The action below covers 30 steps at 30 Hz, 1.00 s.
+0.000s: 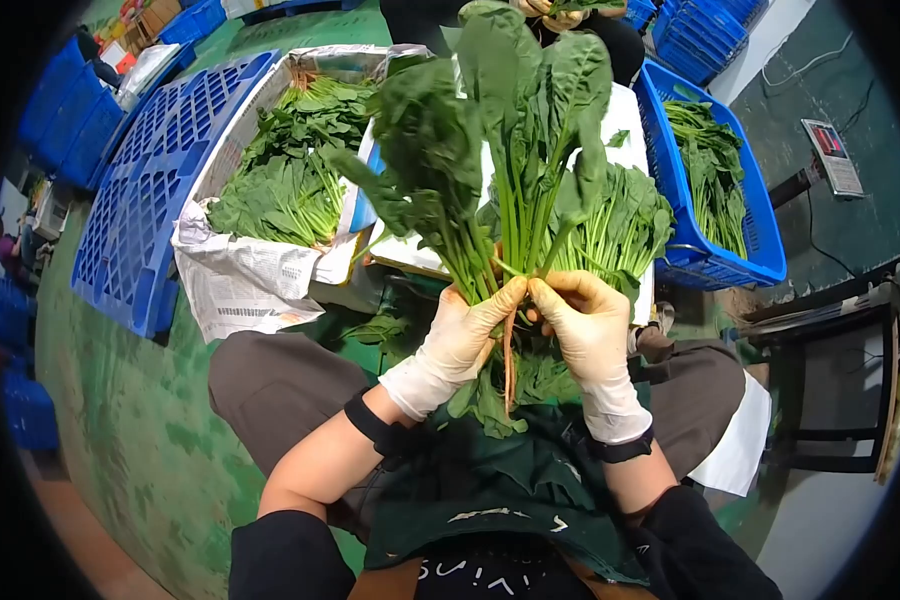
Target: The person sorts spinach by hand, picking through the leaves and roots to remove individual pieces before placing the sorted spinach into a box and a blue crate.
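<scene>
Left hand (460, 335) and right hand (588, 325) pinch spinach (507, 135)
Grip at its six o'clock; hard squeezing might snap stems (515, 235).

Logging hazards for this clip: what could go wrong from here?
The left hand and right hand meet at the base of the spinach, so a hard pinch might snap stems. Leaves below the hands could drop to the floor. The newspaper hanging beside the left knee might snag if the leg shifts.

Blue pallet (158, 190), digital display (832, 157), green floor (145, 420)
</scene>
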Tool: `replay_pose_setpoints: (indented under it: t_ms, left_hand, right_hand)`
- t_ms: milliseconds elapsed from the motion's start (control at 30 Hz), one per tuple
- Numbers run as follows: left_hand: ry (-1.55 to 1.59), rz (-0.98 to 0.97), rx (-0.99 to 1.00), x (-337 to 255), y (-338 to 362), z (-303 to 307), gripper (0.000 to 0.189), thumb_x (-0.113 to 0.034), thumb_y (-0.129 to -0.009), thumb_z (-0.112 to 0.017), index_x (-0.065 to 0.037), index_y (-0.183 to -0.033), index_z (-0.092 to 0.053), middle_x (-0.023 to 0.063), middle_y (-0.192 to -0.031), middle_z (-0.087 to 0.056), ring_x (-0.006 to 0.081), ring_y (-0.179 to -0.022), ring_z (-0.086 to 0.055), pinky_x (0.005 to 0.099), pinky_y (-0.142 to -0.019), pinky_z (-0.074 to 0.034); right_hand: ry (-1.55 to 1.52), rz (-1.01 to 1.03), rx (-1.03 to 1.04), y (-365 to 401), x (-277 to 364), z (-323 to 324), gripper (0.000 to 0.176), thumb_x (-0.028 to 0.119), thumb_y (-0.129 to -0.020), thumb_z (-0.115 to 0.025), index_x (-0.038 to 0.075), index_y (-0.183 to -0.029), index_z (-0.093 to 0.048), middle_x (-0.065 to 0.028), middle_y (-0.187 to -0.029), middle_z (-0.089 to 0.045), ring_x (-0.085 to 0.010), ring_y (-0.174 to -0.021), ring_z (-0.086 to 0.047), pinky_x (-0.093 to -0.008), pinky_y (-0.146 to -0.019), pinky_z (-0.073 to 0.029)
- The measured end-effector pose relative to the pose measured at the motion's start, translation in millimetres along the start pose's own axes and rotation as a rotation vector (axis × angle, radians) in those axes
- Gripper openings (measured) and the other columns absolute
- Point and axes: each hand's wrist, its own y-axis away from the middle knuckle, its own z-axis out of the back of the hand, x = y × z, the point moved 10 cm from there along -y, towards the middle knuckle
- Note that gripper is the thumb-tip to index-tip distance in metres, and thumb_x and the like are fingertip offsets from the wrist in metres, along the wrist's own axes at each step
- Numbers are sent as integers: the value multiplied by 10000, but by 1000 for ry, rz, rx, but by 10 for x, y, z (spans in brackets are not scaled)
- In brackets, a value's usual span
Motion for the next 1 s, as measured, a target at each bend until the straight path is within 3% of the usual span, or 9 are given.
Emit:
replay_pose_setpoints:
  t_ms: [133,300,333,433,467,567,700,767,1000]
  left_hand:
    - [178,26,-51,11,-16,27,387,-163,-856,-630,-34,-1185,-471,61,-967,-602,150,-769,-604,294,-648,-518]
    - [512,193,-58,134,-14,87,355,-230,-902,-550,-18,-1178,-481,89,-965,-608,156,-832,-605,248,-707,-519]
    - [650,274,114,70,1,-60,333,-238,-906,-535,-12,-1150,-505,84,-987,-602,150,-877,-590,231,-740,-507]
    - [599,209,247,-58,23,-116,390,-293,-911,-511,-12,-1180,-477,93,-1024,-591,154,-909,-573,234,-740,-504]
    - [536,202,273,-51,45,-141,402,-302,-912,-506,-14,-1189,-467,94,-1026,-591,156,-907,-573,236,-735,-503]
    - [399,271,375,48,166,-233,412,-305,-898,-539,-19,-1183,-458,91,-1012,-586,166,-859,-585,255,-679,-499]
    - [-49,187,21,41,2,43,362,-290,-867,-612,-2,-1072,-536,80,-888,-617,164,-755,-610,251,-641,-496]
    - [-211,159,-181,40,-22,322,383,-313,-843,-643,-7,-1055,-556,57,-857,-625,137,-750,-611,245,-625,-486]
    - [-41,53,-167,82,-64,337,303,-288,-854,-634,-73,-1054,-558,-2,-910,-590,79,-757,-547,216,-591,-440]
  right_hand:
    - [-149,16,-96,13,-172,-25,289,169,-869,-624,-69,-989,-514,-87,-854,-616,-155,-666,-629,-242,-580,-504]
    - [-815,-102,22,188,-377,-182,245,219,-898,-570,-11,-980,-546,-78,-879,-605,-165,-696,-596,-273,-659,-497]
    - [-864,-146,122,216,-348,-225,191,219,-928,-518,43,-993,-557,-47,-854,-607,-125,-696,-577,-274,-613,-497]
    - [-621,-109,434,200,-247,-220,325,361,-909,-527,41,-951,-561,-67,-806,-590,-135,-650,-558,-267,-565,-475]
    - [-343,-48,233,102,-282,-43,436,431,-875,-555,13,-994,-578,-73,-839,-611,-110,-616,-531,-230,-559,-452]
    - [-207,83,182,62,160,-256,511,437,-868,-570,-27,-1080,-572,-84,-921,-635,-96,-650,-542,-207,-611,-452]
    - [-71,58,173,-66,210,-206,392,250,-873,-620,-46,-1122,-557,-106,-981,-639,-76,-765,-564,-213,-712,-463]
    - [54,82,16,-136,215,-16,375,203,-809,-699,-23,-1086,-587,-37,-835,-637,-69,-677,-582,-206,-600,-482]
    - [434,354,-101,-107,54,-79,445,277,-782,-707,-2,-1111,-595,-136,-932,-642,-193,-808,-622,-280,-723,-472]
